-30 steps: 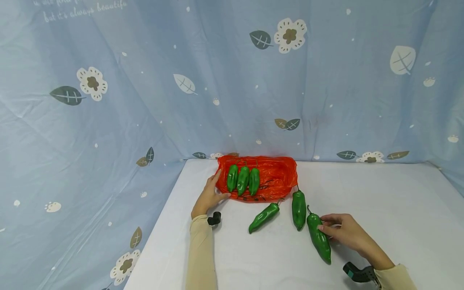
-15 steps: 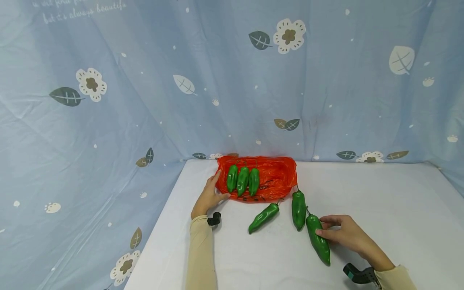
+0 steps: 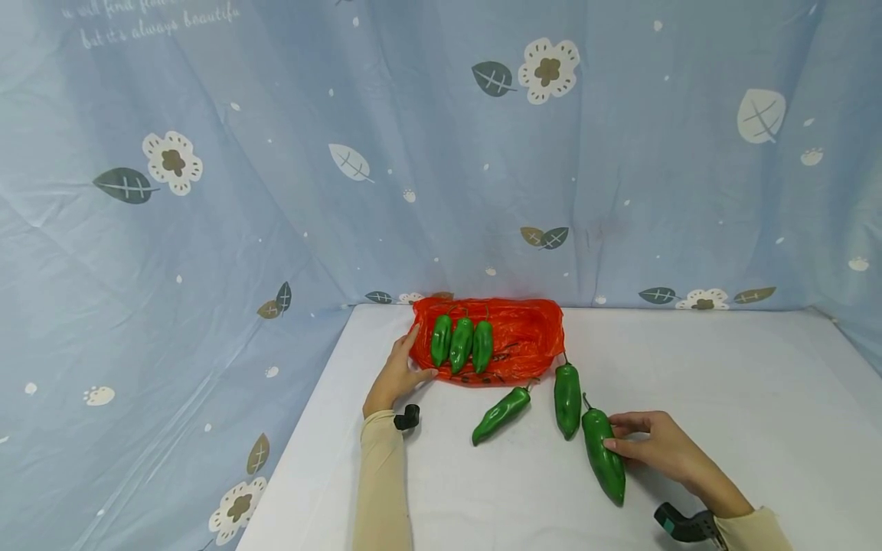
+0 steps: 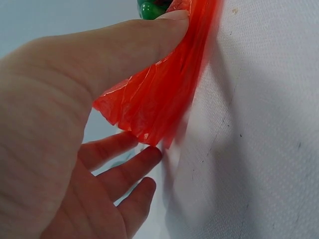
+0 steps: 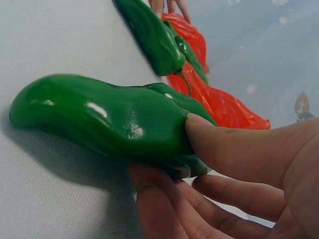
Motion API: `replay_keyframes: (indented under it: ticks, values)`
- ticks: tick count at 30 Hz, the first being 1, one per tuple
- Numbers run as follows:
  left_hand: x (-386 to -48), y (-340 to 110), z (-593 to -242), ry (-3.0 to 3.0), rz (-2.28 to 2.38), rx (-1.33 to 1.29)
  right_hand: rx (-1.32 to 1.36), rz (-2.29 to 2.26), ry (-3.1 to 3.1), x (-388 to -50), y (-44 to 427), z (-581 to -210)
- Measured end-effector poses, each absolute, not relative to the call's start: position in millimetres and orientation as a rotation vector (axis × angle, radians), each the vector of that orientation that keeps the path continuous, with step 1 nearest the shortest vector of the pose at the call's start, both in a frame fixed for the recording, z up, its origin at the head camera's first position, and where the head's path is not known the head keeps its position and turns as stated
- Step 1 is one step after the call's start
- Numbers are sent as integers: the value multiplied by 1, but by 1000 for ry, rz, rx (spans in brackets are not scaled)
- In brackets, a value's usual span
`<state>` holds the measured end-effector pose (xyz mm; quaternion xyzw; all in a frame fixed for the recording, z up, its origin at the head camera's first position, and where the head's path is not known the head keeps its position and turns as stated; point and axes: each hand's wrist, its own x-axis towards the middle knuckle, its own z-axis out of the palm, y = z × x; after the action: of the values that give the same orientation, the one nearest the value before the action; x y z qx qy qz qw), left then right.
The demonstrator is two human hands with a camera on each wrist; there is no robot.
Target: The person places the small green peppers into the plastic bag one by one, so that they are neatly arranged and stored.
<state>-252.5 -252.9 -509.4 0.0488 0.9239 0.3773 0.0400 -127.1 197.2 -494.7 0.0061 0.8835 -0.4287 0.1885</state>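
In the head view my right hand [image 3: 651, 444] pinches a long green chili pepper [image 3: 602, 459] between thumb and fingers, its tip pointing toward me. The right wrist view shows this pepper [image 5: 94, 112] tilted close above or against the white surface. My left hand [image 3: 396, 379] rests at the left end of a red plastic bag [image 3: 527, 337], fingers spread. In the left wrist view the thumb [image 4: 134, 47] lies along the bag's edge [image 4: 159, 99], and the other fingertips touch its lower border. Three green peppers [image 3: 462, 344] lie side by side on the bag's left half.
A green pepper [image 3: 501, 415] lies slantwise in front of the bag. Another pepper [image 3: 568, 399] lies at the bag's right front corner, just left of the held one. A white tabletop [image 3: 744, 383] extends to the right, with a blue patterned curtain [image 3: 441, 191] behind.
The pepper in my right hand has turned slightly, its tip shifting a little left. My left hand and the other peppers stay in place.
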Motion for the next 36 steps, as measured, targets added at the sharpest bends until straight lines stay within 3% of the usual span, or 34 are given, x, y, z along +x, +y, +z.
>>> replay_keyframes:
  ticks: [36]
  values:
    - [-253, -253, -510, 2825, 1173, 144, 8, -1494, 2282, -128, 216, -471]
